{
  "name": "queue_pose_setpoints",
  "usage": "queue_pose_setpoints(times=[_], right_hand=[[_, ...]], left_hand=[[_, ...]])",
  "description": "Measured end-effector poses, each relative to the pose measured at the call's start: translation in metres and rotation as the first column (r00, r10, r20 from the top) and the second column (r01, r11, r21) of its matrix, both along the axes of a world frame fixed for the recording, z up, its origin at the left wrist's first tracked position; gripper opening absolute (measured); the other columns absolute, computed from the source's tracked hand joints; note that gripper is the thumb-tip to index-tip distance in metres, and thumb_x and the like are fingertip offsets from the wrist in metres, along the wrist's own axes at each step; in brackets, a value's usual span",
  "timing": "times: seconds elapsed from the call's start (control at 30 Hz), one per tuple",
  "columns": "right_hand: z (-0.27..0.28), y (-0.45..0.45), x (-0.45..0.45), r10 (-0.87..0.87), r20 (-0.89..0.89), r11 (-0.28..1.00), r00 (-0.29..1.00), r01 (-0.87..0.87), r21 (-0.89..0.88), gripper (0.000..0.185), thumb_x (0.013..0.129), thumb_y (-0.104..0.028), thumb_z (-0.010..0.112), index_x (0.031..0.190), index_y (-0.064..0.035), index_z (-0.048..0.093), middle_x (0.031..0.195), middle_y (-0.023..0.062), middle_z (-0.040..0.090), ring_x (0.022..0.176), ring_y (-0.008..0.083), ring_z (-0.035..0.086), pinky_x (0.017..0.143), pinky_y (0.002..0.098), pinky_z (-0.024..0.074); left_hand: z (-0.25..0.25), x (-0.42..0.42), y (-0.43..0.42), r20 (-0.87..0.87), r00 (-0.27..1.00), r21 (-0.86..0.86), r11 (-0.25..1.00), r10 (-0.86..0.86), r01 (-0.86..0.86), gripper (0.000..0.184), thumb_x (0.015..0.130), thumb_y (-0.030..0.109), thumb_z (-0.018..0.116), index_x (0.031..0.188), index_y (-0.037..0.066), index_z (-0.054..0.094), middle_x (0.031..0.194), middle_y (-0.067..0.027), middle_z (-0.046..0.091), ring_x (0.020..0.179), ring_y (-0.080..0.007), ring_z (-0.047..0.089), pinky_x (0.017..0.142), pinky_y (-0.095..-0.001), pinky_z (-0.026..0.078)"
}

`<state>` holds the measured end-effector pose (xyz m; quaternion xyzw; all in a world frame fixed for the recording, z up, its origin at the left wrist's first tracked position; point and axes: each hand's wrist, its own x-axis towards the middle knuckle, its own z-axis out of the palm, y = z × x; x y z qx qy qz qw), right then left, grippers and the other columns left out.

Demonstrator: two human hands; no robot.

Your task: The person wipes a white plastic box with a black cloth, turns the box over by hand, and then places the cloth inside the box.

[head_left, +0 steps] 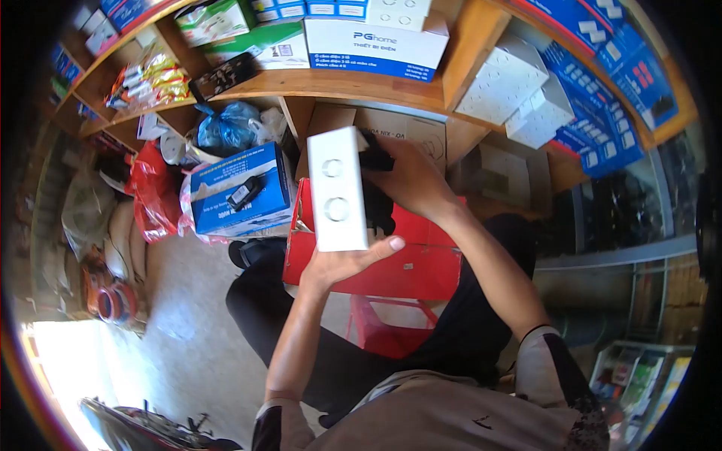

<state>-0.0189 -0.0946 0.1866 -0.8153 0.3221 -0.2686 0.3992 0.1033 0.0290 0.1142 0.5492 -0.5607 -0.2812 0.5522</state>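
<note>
A long white box (338, 203) with two round marks on its face stands tilted upright in front of me. My left hand (338, 264) grips its lower end, thumb stretched along the bottom edge. Beside the box's right side, my right hand (412, 179) has bent fingers at a dark black item (378, 159); the fingertips and what they hold are partly hidden. Below both hands is a red cardboard box (421, 267) between my legs, with black things at its top that I cannot make out.
A red plastic stool (383, 334) stands under the red box. To the left, a blue carton (226, 177) bears a small black device (244, 192), near a red plastic bag (153, 192). Wooden shelves (353, 84) hold a PG home carton (380, 49) and white boxes (502, 79). Glass panels are right.
</note>
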Motion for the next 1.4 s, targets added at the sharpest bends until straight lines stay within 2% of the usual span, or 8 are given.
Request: queue_pose_setpoints(times=[0.17,0.23,0.5,0.67,0.83,0.9,0.97,1.4], right_hand=[[-0.002,-0.006,-0.014,0.083,-0.091,0.991,0.992,-0.092,-0.102,0.022,0.088,-0.013,0.069,0.101,0.0040,0.064,0.085,0.0256,0.068,0.084,0.0426,0.068,0.071,0.0450,0.0512],[0.010,-0.008,-0.024,0.080,-0.213,0.986,0.974,-0.108,-0.125,0.024,0.089,-0.017,0.071,0.097,0.0050,0.064,0.084,0.0257,0.068,0.082,0.0433,0.067,0.069,0.0458,0.0505],[0.044,-0.004,-0.039,0.139,-0.355,0.990,0.924,-0.130,0.049,0.043,0.093,-0.038,0.069,0.101,0.0045,0.070,0.078,0.0216,0.067,0.068,0.0273,0.067,0.064,0.0370,0.0483],[0.074,0.000,-0.067,-0.136,0.265,0.990,0.955,0.142,-0.005,0.035,0.097,-0.031,0.068,0.093,0.0036,0.072,0.071,-0.0012,0.067,0.065,0.0077,0.057,0.060,0.0260,0.0474],[0.063,0.013,-0.018,0.046,0.443,0.978,0.896,-0.131,0.162,0.035,0.097,-0.020,0.066,0.120,0.0054,0.060,0.117,0.0148,0.066,0.089,0.0174,0.069,0.076,0.0326,0.0566],[0.030,0.008,-0.003,0.135,-0.021,0.909,0.991,-0.132,-0.395,0.028,0.096,-0.013,0.064,0.117,0.0043,0.060,0.114,0.0157,0.062,0.085,0.0296,0.070,0.078,0.0376,0.0567],[-0.025,0.009,0.014,0.088,0.230,0.799,0.969,0.069,-0.598,0.022,0.094,-0.012,0.064,0.109,0.0030,0.061,0.109,0.0190,0.056,0.085,0.0384,0.066,0.076,0.0443,0.0546],[0.008,0.008,-0.079,0.674,-0.120,0.738,0.729,-0.671,0.075,0.017,0.094,-0.011,0.063,0.088,0.0031,0.070,0.074,0.0160,0.066,0.064,0.0223,0.061,0.064,0.0388,0.0456]], left_hand=[[-0.015,0.017,-0.004,-0.757,0.622,-0.205,0.976,-0.201,0.066,0.093,0.083,0.047,0.075,0.151,0.000,0.031,0.142,-0.0189,0.049,0.135,-0.0274,0.046,0.115,-0.0431,0.033],[0.000,0.015,-0.005,-0.774,0.590,-0.222,0.971,-0.230,0.087,0.063,0.098,0.044,0.049,0.147,0.004,0.041,0.141,-0.0139,0.053,0.131,-0.0309,0.050,0.112,-0.0438,0.037],[0.003,0.026,-0.029,-0.986,0.150,0.068,0.995,0.077,-0.069,0.060,0.086,0.042,0.062,0.134,0.006,0.052,0.123,-0.0117,0.063,0.110,-0.0281,0.064,0.098,-0.0415,0.051],[-0.011,0.054,-0.042,-0.987,0.162,-0.014,0.993,0.005,-0.114,0.057,0.089,0.037,0.056,0.136,0.005,0.050,0.127,-0.0129,0.061,0.114,-0.0323,0.061,0.099,-0.0479,0.050],[-0.030,0.023,-0.052,-0.932,-0.145,-0.352,0.926,-0.333,0.136,0.052,0.096,0.054,0.051,0.124,0.011,0.059,0.113,-0.0063,0.068,0.106,-0.0244,0.066,0.090,-0.0435,0.054],[0.004,-0.012,-0.040,-0.997,-0.019,-0.076,0.984,-0.074,0.162,0.056,0.098,0.062,0.043,0.127,0.017,0.059,0.118,-0.0042,0.067,0.110,-0.0233,0.064,0.095,-0.0424,0.052],[0.025,-0.029,-0.038,-0.998,-0.012,-0.069,0.992,-0.068,0.106,0.060,0.099,0.063,0.038,0.137,0.019,0.053,0.131,-0.0037,0.061,0.122,-0.0232,0.058,0.104,-0.0437,0.046],[0.039,-0.064,-0.011,-0.822,0.569,-0.036,0.999,-0.038,0.015,0.060,0.106,0.049,0.035,0.159,0.024,0.021,0.148,-0.0075,0.047,0.127,-0.0264,0.053,0.109,-0.0428,0.042]])
